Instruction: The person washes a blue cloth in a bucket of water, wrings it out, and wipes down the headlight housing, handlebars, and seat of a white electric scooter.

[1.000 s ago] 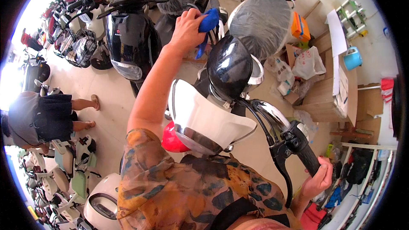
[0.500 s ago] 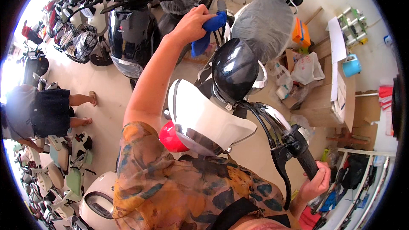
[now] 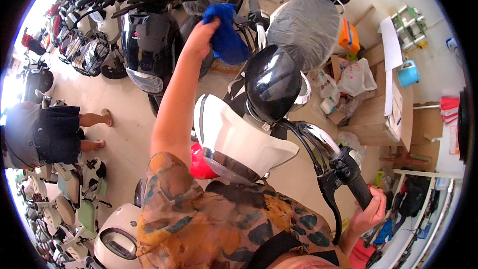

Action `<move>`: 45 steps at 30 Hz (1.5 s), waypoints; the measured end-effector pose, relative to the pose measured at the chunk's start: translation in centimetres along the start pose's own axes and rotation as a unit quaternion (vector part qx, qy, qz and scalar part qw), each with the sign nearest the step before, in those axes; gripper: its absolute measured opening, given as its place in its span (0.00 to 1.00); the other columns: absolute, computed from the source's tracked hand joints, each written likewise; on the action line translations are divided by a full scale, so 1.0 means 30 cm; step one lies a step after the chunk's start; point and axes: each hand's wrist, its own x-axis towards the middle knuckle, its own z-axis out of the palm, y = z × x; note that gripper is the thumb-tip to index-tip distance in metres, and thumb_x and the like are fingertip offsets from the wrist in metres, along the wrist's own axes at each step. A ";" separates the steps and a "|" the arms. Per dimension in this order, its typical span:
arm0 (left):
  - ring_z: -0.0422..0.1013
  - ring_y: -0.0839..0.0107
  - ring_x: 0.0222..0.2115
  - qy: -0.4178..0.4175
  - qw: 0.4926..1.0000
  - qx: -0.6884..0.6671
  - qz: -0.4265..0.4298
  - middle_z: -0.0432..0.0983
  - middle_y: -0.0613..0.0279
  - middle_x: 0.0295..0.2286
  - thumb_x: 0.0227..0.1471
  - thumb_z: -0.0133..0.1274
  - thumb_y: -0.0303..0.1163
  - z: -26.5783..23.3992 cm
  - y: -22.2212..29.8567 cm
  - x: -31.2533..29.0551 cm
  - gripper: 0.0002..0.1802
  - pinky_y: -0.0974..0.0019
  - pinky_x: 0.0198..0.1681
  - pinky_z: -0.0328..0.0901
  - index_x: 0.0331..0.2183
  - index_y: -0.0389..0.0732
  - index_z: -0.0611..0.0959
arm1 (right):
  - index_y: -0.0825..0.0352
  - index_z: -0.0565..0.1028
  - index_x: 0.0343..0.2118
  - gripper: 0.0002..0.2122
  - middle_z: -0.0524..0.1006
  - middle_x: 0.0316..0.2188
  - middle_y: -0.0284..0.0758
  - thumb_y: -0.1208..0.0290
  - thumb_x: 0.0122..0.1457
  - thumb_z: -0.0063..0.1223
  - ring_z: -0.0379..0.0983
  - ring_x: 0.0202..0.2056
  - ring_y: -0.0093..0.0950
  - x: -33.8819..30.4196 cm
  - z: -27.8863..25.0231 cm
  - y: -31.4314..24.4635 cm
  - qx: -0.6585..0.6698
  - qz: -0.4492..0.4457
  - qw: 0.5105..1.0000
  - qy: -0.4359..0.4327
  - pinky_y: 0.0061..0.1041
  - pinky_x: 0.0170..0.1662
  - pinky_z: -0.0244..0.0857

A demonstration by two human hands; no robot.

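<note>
My left hand (image 3: 201, 39) pinches a blue cloth (image 3: 229, 37), which hangs from the fingers just left of the far handlebar grip (image 3: 254, 6). My right hand (image 3: 371, 210) is closed round the end of the near black handlebar grip (image 3: 359, 192), below its black brake lever (image 3: 329, 209). Between my arms stands the scooter's front, with a glossy black rounded headlamp housing (image 3: 273, 80) and a white front piece (image 3: 239, 132). A red rounded part (image 3: 201, 162) shows under the white piece. Plastic film covers the scooter's seat (image 3: 304, 27).
A black scooter (image 3: 152, 45) stands close on the left. Further left are many parked scooters and another person (image 3: 57, 132). At the right are a cardboard box (image 3: 373, 119), plastic bags (image 3: 357, 75), a light blue mug (image 3: 408, 73) and a white rack (image 3: 433, 175).
My left hand has drawn back leftward from the far handlebar grip with the blue cloth, which now hangs more spread out. My right hand stays on the near grip.
</note>
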 end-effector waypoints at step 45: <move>0.66 0.55 0.51 -0.115 0.756 0.645 0.019 0.70 0.47 0.50 0.47 0.48 0.61 0.293 -0.034 0.463 0.37 0.56 0.55 0.57 0.50 0.43 0.77 | 0.73 0.72 0.30 0.12 0.69 0.26 0.37 0.72 0.62 0.36 0.64 0.25 0.24 -0.005 -0.018 0.034 -0.088 -0.080 0.993 -0.003 0.18 0.25 0.59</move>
